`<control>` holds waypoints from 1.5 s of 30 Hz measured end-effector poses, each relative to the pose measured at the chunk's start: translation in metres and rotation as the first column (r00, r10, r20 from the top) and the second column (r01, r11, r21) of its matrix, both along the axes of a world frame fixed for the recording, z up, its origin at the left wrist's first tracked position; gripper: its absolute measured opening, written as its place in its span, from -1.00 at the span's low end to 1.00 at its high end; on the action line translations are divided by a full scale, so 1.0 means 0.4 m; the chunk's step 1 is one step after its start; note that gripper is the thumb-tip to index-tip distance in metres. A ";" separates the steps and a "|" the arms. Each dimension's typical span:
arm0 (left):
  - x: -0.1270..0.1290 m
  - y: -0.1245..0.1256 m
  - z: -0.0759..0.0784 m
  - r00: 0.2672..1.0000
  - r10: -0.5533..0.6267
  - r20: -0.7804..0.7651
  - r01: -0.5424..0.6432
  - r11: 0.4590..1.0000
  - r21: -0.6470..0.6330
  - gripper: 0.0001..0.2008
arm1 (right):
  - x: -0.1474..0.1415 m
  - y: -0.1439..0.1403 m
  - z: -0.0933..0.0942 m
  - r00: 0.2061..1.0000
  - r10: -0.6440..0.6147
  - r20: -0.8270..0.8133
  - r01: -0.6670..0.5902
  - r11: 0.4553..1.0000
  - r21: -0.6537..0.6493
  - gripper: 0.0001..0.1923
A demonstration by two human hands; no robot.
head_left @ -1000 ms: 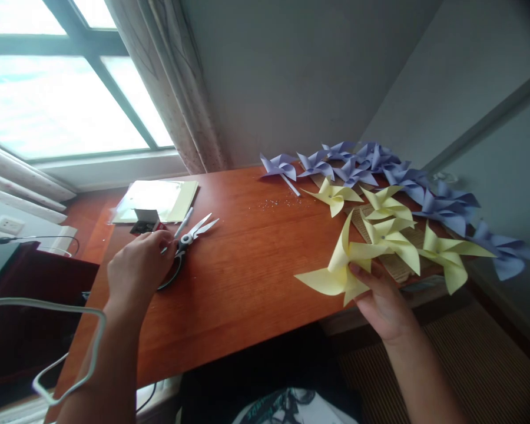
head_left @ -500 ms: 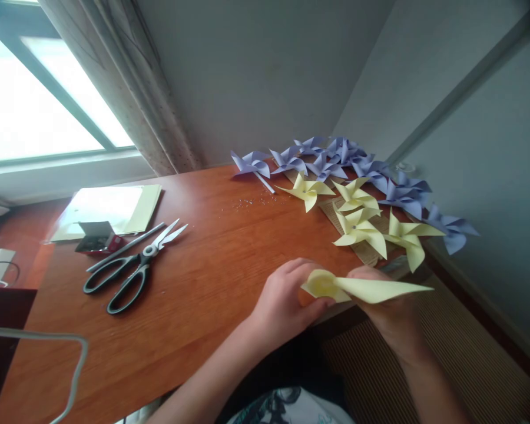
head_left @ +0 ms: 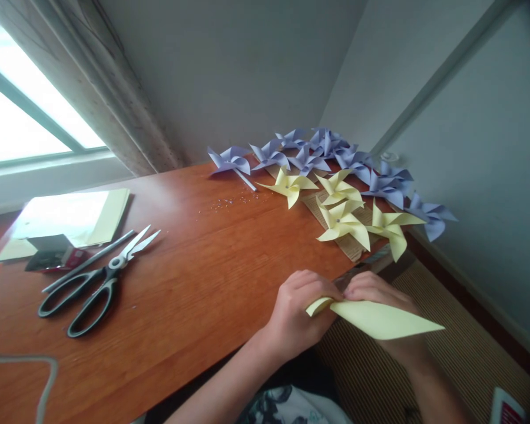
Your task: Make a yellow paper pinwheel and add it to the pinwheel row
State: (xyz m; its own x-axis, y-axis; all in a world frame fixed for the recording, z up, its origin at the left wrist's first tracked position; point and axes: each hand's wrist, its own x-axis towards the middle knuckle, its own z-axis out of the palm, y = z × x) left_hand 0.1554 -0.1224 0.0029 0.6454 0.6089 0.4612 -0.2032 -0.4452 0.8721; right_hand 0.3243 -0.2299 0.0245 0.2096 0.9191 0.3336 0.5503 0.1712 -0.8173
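Between my hands, just off the table's front edge, is a yellow paper pinwheel [head_left: 386,319], its blades partly folded and one point reaching right. My left hand [head_left: 304,306] is closed on its left side, the thumb hidden behind the paper. My right hand [head_left: 377,291] grips it near the middle, fingers curled over the top; the paper covers much of the palm. Beyond my hands several finished yellow pinwheels [head_left: 343,224] lie on the table, with purple pinwheels [head_left: 307,159] behind them. One purple pinwheel [head_left: 229,160] at the left shows a white stick.
On the wooden table [head_left: 194,265] at left lie open black-handled scissors [head_left: 110,277], a grey rod [head_left: 90,262], a small open box [head_left: 55,253] and yellow paper sheets [head_left: 110,218]. A white cable [head_left: 48,377] crosses the near left corner. Small bits [head_left: 223,204] are scattered near the back.
My view has turned a little right, so the table things sit farther left. The pinwheel has tipped and turned in my hands, and my right fingers have come up over its middle.
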 end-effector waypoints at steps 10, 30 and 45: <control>0.079 -0.031 -0.011 0.990 0.018 -0.140 -0.052 0.969 -0.242 -0.84 | 0.028 -0.037 -0.021 0.938 -0.326 -0.121 0.291 0.926 -0.239 -0.85; 0.112 0.010 -0.024 0.928 -0.213 -0.305 0.143 0.961 -0.237 -0.76 | 0.169 -0.039 -0.093 0.496 -0.539 -0.681 0.268 0.840 -0.471 -0.64; 0.207 0.000 -0.117 0.754 0.338 -0.563 0.262 0.632 0.730 -0.55 | 0.228 -0.107 -0.161 0.360 -0.560 -0.746 0.256 0.829 -0.498 -0.78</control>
